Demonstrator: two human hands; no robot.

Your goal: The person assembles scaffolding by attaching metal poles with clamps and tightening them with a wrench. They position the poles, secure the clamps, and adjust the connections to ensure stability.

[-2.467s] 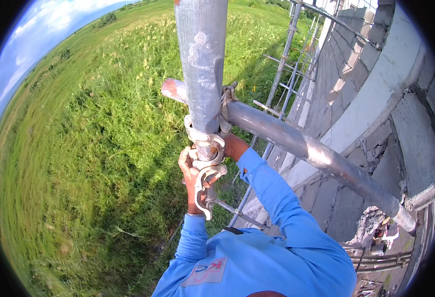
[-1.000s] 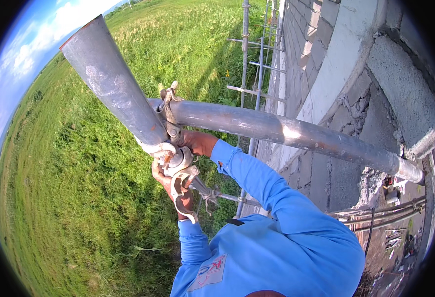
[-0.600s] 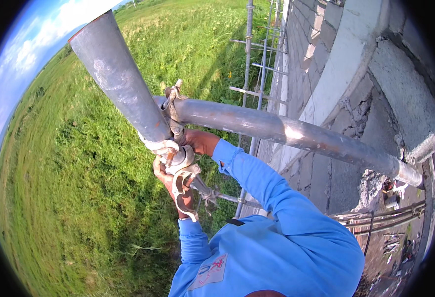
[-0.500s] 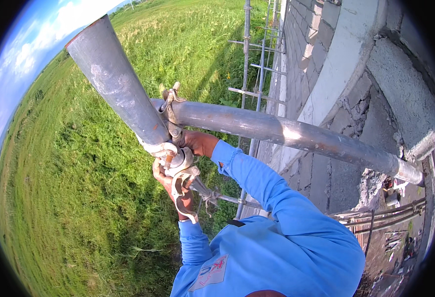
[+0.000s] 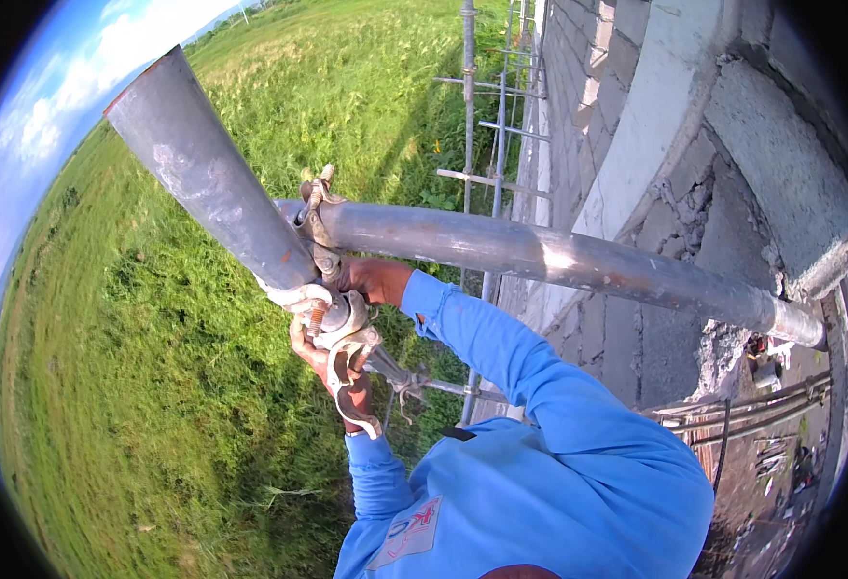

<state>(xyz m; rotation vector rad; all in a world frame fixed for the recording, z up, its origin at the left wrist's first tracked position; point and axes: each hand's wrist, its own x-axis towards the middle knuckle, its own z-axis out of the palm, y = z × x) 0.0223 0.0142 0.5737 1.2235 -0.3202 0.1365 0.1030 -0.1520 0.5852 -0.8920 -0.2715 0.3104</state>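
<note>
Pipe top (image 5: 207, 174)'s swung L in view since earlier; L hand (image 5: 316, 359) fingers curled round clamp (image 5: 357, 339); R hand (image 5: 379, 280)'s hidden, can't tell.

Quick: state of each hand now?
Left hand: at the metal coupler, grip partly hidden; cannot tell.
Right hand: beside it, fingertips hidden; cannot tell.

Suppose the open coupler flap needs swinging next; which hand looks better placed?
Probably the left hand: it is right beside the open coupler flap, fingertips near the exposed bolt. The right hand sits higher, tucked under the long metal pipe, farther from that flap.
</note>
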